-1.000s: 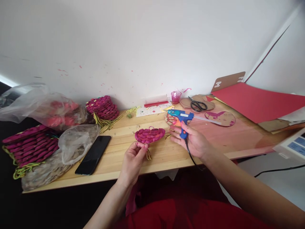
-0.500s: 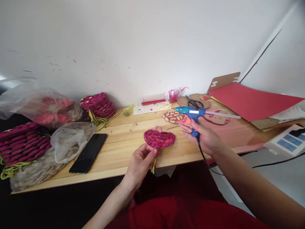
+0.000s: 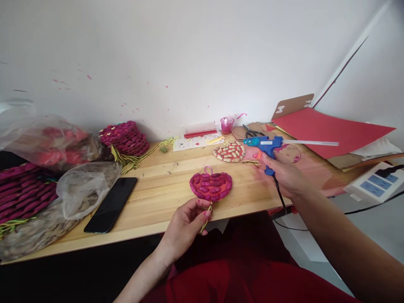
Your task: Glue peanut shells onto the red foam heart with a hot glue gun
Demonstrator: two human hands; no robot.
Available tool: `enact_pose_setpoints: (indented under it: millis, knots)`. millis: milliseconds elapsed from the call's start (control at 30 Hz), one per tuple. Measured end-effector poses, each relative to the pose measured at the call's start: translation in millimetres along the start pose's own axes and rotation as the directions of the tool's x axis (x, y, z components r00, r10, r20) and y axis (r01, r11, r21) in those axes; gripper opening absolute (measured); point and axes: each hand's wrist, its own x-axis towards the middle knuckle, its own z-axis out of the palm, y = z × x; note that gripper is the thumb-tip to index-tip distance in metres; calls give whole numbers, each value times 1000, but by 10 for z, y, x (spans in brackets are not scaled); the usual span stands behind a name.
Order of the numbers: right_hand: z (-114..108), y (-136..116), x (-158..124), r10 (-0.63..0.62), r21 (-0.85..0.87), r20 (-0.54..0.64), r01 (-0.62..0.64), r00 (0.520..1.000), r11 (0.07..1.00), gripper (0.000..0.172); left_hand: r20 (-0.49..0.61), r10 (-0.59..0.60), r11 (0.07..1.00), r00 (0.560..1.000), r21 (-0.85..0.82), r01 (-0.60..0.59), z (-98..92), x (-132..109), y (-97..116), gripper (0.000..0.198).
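A round piece point(image 3: 211, 186) covered with magenta peanut-like shells, with a small purple loop at its top, lies near the table's front edge. My left hand point(image 3: 189, 221) pinches the yellow-green strings point(image 3: 206, 218) hanging at its lower edge. In my right hand point(image 3: 284, 172) is a blue glue gun point(image 3: 267, 147), its nozzle pointing left and a long clear glue stick out of its back. Left of the gun's grip, a round piece with pale shells point(image 3: 229, 152) lies flat on the table.
A black phone point(image 3: 111, 205), plastic bags point(image 3: 90, 185) and stacked magenta pieces point(image 3: 126, 139) occupy the left. Behind are a star sheet point(image 3: 198, 142), a pink cup point(image 3: 226, 125) and scissors point(image 3: 252, 131). Red paper point(image 3: 331, 130) and a power strip point(image 3: 372, 185) are at right.
My right hand has moved right with the glue gun. My left hand has shifted slightly down along the strings, and the magenta piece now lies flatter, showing more of its face.
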Motion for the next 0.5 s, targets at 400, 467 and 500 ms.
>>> enact_pose_setpoints:
  millis: [400, 467, 500]
  knots:
    - [74, 171, -216, 191, -72, 38, -188, 981, 979, 6, -30, 361, 790, 932, 541, -289, -135, -97, 11, 16]
    - [54, 223, -212, 199, -89, 49, -195, 979, 977, 6, 21, 526, 625, 850, 669, -402, -201, -83, -14, 13]
    - [35, 246, -202, 185, -95, 42, -181, 982, 979, 7, 59, 576, 552, 815, 707, -441, -224, -69, -28, 14]
